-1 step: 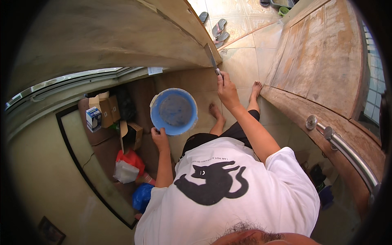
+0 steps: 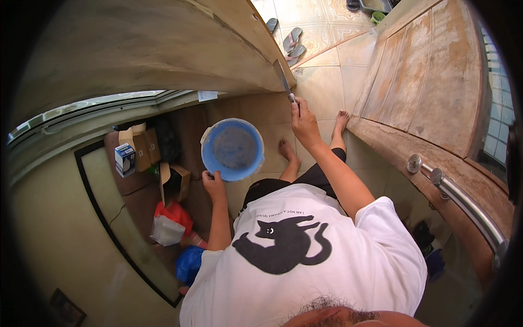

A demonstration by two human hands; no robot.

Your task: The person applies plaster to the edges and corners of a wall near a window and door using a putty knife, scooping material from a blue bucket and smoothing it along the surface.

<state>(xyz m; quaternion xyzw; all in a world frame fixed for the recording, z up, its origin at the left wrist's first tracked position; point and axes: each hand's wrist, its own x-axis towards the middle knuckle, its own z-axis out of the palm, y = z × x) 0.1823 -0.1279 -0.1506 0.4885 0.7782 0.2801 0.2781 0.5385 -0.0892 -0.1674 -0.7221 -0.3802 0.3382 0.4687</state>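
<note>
My left hand [image 2: 214, 185] is closed on the near rim of a round blue bucket [image 2: 234, 148], whose inside is smeared with grey material. My right hand [image 2: 304, 122] grips the handle of a flat-bladed scraper [image 2: 284, 80]. The blade points up along the edge of the pale, streaked door panel [image 2: 163, 46] at upper left; I cannot tell if it touches the surface. My bare feet stand on the tiled floor below, one either side of my right forearm.
A worn wooden door [image 2: 408, 82] with a steel handle [image 2: 474, 210] is at right. Cardboard boxes [image 2: 143, 150], a red bag [image 2: 171, 212] and a blue bag [image 2: 189, 261] lie at left. Several sandals [image 2: 292, 41] and a green pot [image 2: 377, 17] sit beyond the doorway.
</note>
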